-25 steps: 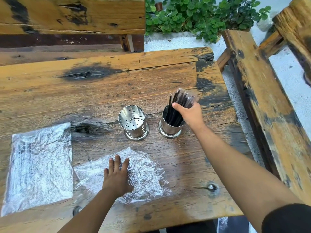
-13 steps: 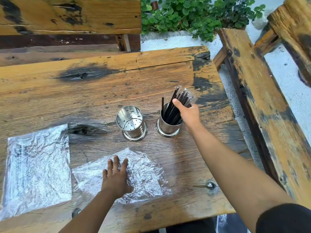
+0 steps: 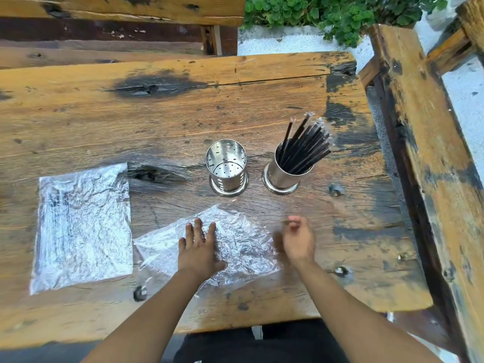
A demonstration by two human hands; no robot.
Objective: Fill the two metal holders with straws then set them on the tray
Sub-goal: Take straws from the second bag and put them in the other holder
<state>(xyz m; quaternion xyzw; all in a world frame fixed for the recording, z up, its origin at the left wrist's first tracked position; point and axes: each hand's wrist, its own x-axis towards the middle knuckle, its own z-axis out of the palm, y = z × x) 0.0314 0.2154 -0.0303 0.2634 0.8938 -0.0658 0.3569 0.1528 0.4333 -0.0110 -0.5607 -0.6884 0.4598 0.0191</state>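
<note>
- Pressing flat, fingers spread, left hand (image 3: 200,248) lies on crumpled clear wrapper (image 3: 235,239).
- Right hand (image 3: 297,241) blurred at wrapper's right edge; grip cannot be told.
- Right metal holder (image 3: 281,176) holds wrapped black straws (image 3: 305,145); left metal holder (image 3: 227,170) beside it holds none.
- Plastic straw packet (image 3: 83,226) lies flat, far left on wooden table (image 3: 131,113).

On the worn wooden tabletop (image 3: 183,121) two metal holders stand side by side: the left holder (image 3: 227,169) empty, the right holder (image 3: 284,174) packed with black wrapped straws (image 3: 303,146) leaning right. The left hand (image 3: 200,248) lies flat on a crumpled clear plastic wrapper (image 3: 235,247); the blurred right hand (image 3: 297,239) hovers at its right edge. A flat plastic packet (image 3: 83,226) lies further left.
</note>
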